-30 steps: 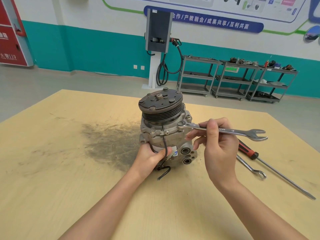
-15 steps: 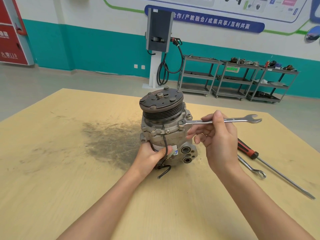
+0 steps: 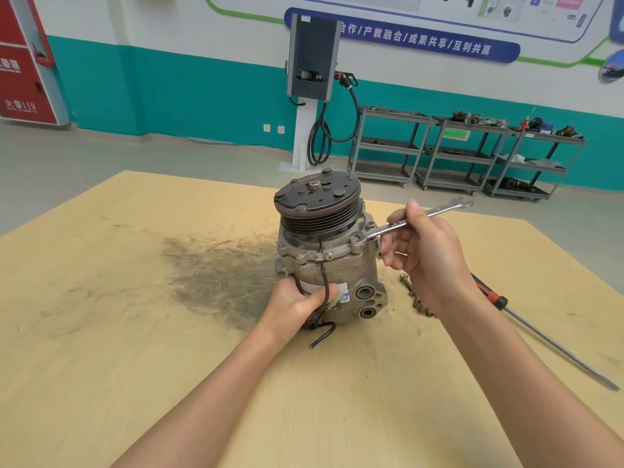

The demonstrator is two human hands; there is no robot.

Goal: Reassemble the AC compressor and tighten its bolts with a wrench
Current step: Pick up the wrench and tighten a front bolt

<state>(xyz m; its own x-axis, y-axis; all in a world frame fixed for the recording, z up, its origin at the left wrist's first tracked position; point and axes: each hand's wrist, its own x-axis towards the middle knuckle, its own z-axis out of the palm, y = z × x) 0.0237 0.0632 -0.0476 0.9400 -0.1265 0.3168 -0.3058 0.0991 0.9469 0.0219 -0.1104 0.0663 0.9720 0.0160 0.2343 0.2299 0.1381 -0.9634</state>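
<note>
Already the AC compressor (image 3: 329, 251) stands upright near the middle of the frame on the wooden surface (image 3: 135, 332), pulley end up, its housing halves seated together with no gap that shows from this side. So the reassembly proper looks largely done, and the work in hand is the tightening.

The left hand (image 3: 299, 304) wraps the lower front of the body, thumb across the label, fingers curled round the casing to brace it; the black lead (image 3: 325, 282) hanging down the housing runs under that thumb. The right hand (image 3: 425, 251), just right of the compressor, pinches the shank of the wrench (image 3: 410, 221) between thumb and fingers. The wrench's ring end sits over a bolt (image 3: 355, 240) on the upper flange at the right shoulder of the housing, and its open end points to the upper right of the frame.

How tight this bolt is cannot be read from the picture. Other bolt heads show round the same flange, one just behind the ring end and a screw at the front by the lead clamp; whether those have been torqued cannot be told either.

What argues for more to do is the small heap of loose bolts (image 3: 413, 298) lying on the surface just right of the compressor, partly behind the right wrist. If they belong to this housing, several fasteners are yet to be fitted and tightened. A red-handled screwdriver (image 3: 540, 336) lies further right, untouched.
</note>
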